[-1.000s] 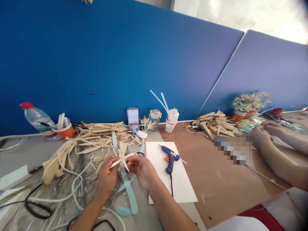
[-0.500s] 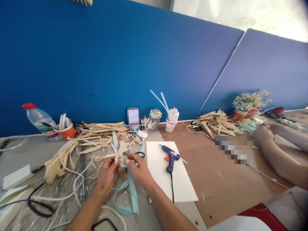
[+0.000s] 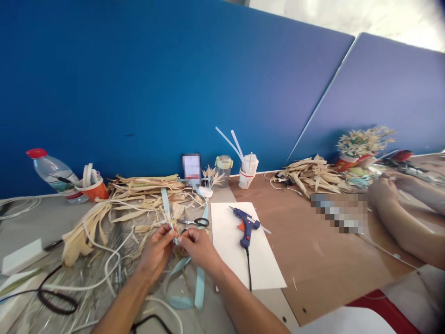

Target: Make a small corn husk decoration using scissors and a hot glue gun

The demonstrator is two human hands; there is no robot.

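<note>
Pinches the flower [image 3: 176,213] near its base between thumb and forefinger of the left hand [image 3: 158,243], with petals above the fingertips, hard to tell apart from the husks [image 3: 144,183] behind. Grips the ribbon [image 3: 200,288] right beside that pinch with the right hand [image 3: 196,243], pressing thumb and forefinger together on it. Holds both sets of fingertips close together; cannot tell whether touching. Lets a length of ribbon trail below the right fingers, looping on the table [image 3: 213,315]. Has the scissors [image 3: 200,222] just beyond the right fingers, black-handled, opened toward the left. To the right of the right fingers, has the glue gun [image 3: 247,227] lying on paper [image 3: 266,273]. To the left of the left fingers, has a white cable [image 3: 76,290] in loose loops. Farther beyond the fingers, shows a phone [image 3: 192,168], a jar [image 3: 226,176] and a white cup [image 3: 245,181]; beyond and to their left, a bottle [image 3: 52,172] beside an orange cup [image 3: 98,191]. Well to the right of the fingers, shows a second person's hands [image 3: 382,191] near each other, with a hold too small to make out.
</note>
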